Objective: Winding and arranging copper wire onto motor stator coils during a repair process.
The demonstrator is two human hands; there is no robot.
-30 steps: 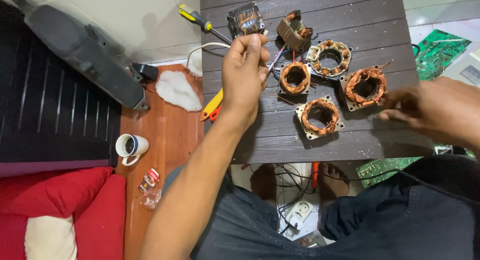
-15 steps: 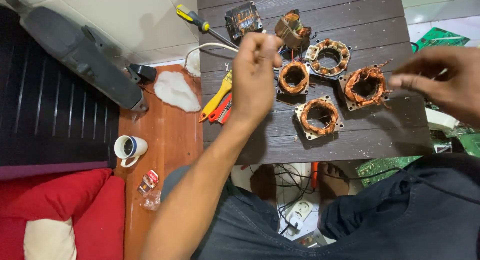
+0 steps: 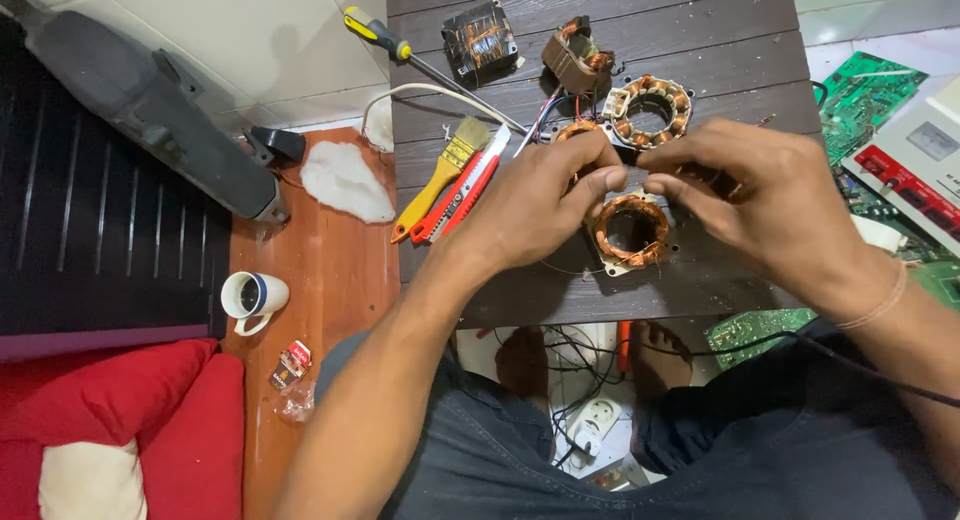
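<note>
left hand (image 3: 545, 200) grip: fingertips pressed together, contents unseen | right hand (image 3: 765, 205) grip: likewise, facing it | copper-wound stator (image 3: 630, 232) on bench (image 3: 700, 70): just below both grips, equally near

White tile floor (image 3: 250, 30), red sofa (image 3: 120, 430).

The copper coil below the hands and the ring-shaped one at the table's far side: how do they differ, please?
The near coil is a solid orange-copper ring on a square metal plate; the far coil has separate windings on a pale frame. The near one lies just beneath the hands; the far one lies beyond them. Both lie flat, hollow-centred.
</note>
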